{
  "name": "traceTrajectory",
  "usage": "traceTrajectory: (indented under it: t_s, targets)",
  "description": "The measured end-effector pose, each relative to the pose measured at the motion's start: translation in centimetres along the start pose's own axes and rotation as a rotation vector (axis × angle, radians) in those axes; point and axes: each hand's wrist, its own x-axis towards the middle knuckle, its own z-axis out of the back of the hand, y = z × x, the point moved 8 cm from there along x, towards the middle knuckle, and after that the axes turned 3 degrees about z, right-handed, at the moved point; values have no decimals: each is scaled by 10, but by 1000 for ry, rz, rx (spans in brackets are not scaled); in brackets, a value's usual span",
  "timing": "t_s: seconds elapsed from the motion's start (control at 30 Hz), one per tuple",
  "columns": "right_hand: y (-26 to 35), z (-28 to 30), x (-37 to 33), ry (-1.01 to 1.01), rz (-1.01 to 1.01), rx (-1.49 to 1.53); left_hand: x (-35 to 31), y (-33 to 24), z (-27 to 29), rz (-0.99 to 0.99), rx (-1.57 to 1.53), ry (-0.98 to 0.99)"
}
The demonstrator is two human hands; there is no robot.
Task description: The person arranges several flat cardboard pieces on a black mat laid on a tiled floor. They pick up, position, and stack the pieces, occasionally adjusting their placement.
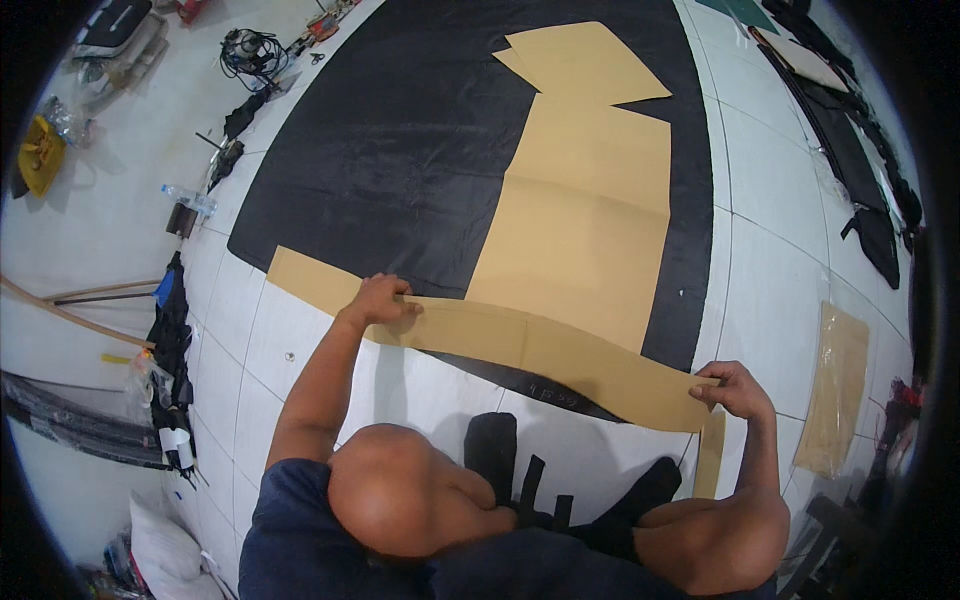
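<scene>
Two hands (384, 300) (738, 390), fingers holding tan strip (520, 340) by edges, open white tiles (765, 290) at right

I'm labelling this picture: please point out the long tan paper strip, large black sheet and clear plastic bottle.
Long tan paper strip (530, 342): head view, middle of strip.
Large black sheet (370, 160): head view, bare left part.
Clear plastic bottle (190, 199): head view, its side.
</scene>
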Motion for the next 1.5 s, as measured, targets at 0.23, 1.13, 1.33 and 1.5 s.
traceTrajectory:
  t_s: [0.23, 1.13, 1.33, 1.5]
  targets:
    - [-8, 4, 10, -133, 26, -145, -20, -1, 15, 13, -323, 47]
    - [-192, -15, -145, -719, -571, -443, -77, 48, 100, 60, 17, -277]
    - [-217, -31, -158, -872, -607, -291, -61, 103, 122, -67, -138, -419]
    - [-245, 2, -138, -790, -459, -31, -74, 188, 129, -78, -388, -130]
